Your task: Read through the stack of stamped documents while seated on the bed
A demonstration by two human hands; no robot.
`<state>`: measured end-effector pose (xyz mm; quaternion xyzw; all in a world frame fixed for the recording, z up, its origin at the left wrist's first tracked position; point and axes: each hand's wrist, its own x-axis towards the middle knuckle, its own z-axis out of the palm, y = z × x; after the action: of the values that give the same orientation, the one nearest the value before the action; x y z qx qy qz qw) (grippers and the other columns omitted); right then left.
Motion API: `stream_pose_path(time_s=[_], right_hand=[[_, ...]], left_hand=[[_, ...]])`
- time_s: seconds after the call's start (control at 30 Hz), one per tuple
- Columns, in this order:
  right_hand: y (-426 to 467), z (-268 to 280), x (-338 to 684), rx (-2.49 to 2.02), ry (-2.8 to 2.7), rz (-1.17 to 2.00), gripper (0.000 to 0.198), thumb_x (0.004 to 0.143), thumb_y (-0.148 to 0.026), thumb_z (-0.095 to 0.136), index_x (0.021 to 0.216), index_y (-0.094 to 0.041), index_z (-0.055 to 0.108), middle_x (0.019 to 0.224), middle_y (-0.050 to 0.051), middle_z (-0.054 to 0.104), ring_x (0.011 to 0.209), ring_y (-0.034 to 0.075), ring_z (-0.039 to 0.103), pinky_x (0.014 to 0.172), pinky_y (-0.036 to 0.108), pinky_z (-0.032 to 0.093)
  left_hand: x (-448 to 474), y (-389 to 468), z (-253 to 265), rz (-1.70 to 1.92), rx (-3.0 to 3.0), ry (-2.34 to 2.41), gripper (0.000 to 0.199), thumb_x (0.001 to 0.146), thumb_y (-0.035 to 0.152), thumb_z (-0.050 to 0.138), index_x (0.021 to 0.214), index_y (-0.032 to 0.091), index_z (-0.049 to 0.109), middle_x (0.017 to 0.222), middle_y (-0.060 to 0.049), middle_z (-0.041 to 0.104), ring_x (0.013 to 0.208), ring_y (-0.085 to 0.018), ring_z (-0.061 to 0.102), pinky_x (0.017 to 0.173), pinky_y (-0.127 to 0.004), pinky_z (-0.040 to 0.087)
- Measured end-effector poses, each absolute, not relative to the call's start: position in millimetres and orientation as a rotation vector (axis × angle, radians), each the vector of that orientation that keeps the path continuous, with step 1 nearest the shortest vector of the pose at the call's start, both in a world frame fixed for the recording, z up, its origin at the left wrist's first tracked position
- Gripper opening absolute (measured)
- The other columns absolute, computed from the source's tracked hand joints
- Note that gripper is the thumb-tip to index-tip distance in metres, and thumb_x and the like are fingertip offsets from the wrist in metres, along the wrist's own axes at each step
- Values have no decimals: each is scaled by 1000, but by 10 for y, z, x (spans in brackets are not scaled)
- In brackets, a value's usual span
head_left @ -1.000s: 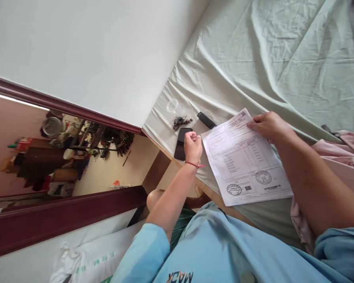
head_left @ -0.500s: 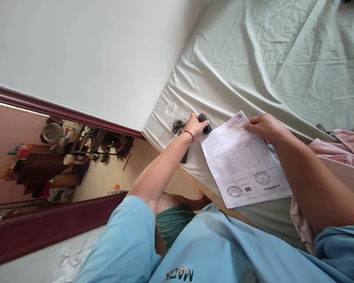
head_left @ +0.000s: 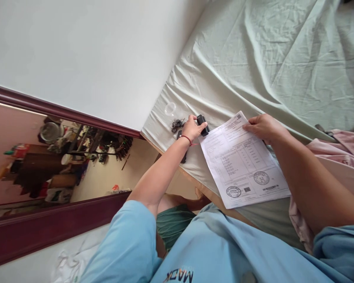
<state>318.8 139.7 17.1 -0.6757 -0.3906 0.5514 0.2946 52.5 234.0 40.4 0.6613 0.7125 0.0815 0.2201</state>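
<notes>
Just past your blue shirt (head_left: 224,247), the white paper (head_left: 242,165) lies slanted over the pale green cloth (head_left: 283,78). It carries ruled boxes and fine print too small to read, with two round dark stamps (head_left: 261,178) and a barcode (head_left: 270,188) towards its lower edge. Your right hand (head_left: 264,126) pinches its upper right edge, thumb on top. By its upper left corner, your left hand (head_left: 193,129) has its fingers closed around a short, black, blocky object (head_left: 202,121). A dark slab (head_left: 183,158) shows partly behind your left forearm (head_left: 165,165); beyond lie a dark tangled cluster (head_left: 176,125) and a clear round container (head_left: 170,109).
</notes>
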Motion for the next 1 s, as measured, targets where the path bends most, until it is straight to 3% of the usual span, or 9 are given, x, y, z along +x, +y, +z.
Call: stream_pose_path(time_s=[0.27, 0.4, 0.57, 0.73, 1.0], right_hand=[[1416, 97, 3181, -1750, -1016, 1458, 8, 80, -23, 77, 72, -23, 76, 67, 6, 73, 54, 24, 68, 49, 35, 54], [1425, 81, 3184, -1770, -1027, 1451, 10, 80, -22, 78, 70, -23, 75, 66, 6, 72, 53, 23, 67, 51, 36, 54], [1434, 38, 3191, -1753, -1000, 1467, 8, 76, -22, 83, 73, -22, 76, 64, 7, 69, 54, 23, 65, 52, 36, 53], [1439, 13, 3185, -1736, -983, 1471, 11, 74, -23, 85, 71, -22, 74, 66, 5, 69, 54, 22, 65, 53, 36, 54], [1418, 100, 3217, -1803, -1074, 1468, 6, 80, -26, 77, 75, -24, 77, 63, 4, 70, 51, 21, 64, 45, 33, 50]], left_hand=[[543, 2311, 372, 233, 1923, 2001, 44, 93, 46, 72, 124, 18, 58, 107, -13, 73, 109, -29, 71, 99, -42, 52], [654, 2400, 338, 412, 2079, 2000, 34, 104, 37, 56, 133, 19, 60, 136, -18, 68, 135, -29, 60, 119, -44, 43], [840, 2476, 265, 248, 2223, 1905, 47, 108, 27, 39, 152, 29, 54, 169, -5, 46, 162, -22, 31, 135, -47, 21], [899, 2423, 245, 40, 2156, 1956, 54, 109, 29, 31, 161, 32, 45, 175, -1, 35, 166, -20, 22, 135, -57, 11], [910, 2368, 166, -14, 2214, 2032, 57, 111, 38, 22, 165, 33, 40, 175, 0, 34, 167, -20, 16, 136, -55, 7]])
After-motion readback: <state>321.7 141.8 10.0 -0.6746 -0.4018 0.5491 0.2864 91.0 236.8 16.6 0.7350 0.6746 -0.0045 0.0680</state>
